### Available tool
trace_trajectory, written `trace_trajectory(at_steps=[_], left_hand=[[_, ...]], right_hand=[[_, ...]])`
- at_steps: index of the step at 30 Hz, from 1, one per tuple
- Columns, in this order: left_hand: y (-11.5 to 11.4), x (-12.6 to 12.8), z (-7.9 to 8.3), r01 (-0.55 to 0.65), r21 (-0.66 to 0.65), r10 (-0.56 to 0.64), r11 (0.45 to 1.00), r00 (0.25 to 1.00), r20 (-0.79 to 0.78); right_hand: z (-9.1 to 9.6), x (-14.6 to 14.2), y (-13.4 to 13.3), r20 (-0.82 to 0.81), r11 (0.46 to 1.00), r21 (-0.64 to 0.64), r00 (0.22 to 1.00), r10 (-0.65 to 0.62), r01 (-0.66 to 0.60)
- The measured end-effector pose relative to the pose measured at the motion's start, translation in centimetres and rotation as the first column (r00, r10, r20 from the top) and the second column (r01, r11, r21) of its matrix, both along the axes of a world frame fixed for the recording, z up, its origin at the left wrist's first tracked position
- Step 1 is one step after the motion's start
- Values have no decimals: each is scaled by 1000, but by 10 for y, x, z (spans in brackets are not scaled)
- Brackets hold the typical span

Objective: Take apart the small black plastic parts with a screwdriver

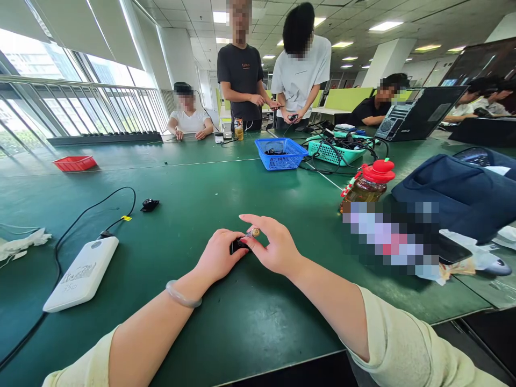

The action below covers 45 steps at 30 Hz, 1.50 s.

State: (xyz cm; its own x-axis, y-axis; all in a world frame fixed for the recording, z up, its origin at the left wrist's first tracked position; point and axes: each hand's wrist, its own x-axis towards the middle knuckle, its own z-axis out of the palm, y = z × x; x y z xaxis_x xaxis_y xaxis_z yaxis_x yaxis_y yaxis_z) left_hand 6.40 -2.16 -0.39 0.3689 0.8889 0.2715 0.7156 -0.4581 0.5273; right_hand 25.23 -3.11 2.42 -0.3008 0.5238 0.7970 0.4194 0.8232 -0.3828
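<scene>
Close in front of me, my left hand (218,253) grips a small black object (237,245) low over the green table, with fingers and thumb closed round it. Most of that object is covered, so its kind is unclear. My right hand (279,246) meets it from the other side, its thumb tip against the black object. Between the right thumb and fingers sits a short thin rod with a gold-coloured round end (253,232). The right index finger stretches out above it. Whether the rod is joined to the black object cannot be made out.
A white power bank (83,274) with a black cable lies left, near a small black piece (149,205). Further off stand a red tray (74,163), blue basket (281,154) and green cable basket (341,149). A red-lidded bottle (367,183) and dark bag (459,188) are right. People work beyond.
</scene>
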Motion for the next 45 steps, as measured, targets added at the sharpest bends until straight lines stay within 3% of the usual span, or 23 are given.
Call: trace_trajectory(at_steps=[17,25,36,45], left_hand=[[-1,0,-2,-30,5,30,1000,999,-13],[1,-1,-4,-16,34,17,999,999,-29],[0,0,-2,-40,33,42,999,998,-37],[-3,1,-1,-37,48,38,998,999,-20]], right_hand=[[2,-4,-5,-15,992,124,1000,2,0],[-3,-6,-1,-10,980,167,994,107,-104],[5,-2,-5,43,964,168,979,201,-206],[-1,-2,-2,70,969,198,988,137,-148]])
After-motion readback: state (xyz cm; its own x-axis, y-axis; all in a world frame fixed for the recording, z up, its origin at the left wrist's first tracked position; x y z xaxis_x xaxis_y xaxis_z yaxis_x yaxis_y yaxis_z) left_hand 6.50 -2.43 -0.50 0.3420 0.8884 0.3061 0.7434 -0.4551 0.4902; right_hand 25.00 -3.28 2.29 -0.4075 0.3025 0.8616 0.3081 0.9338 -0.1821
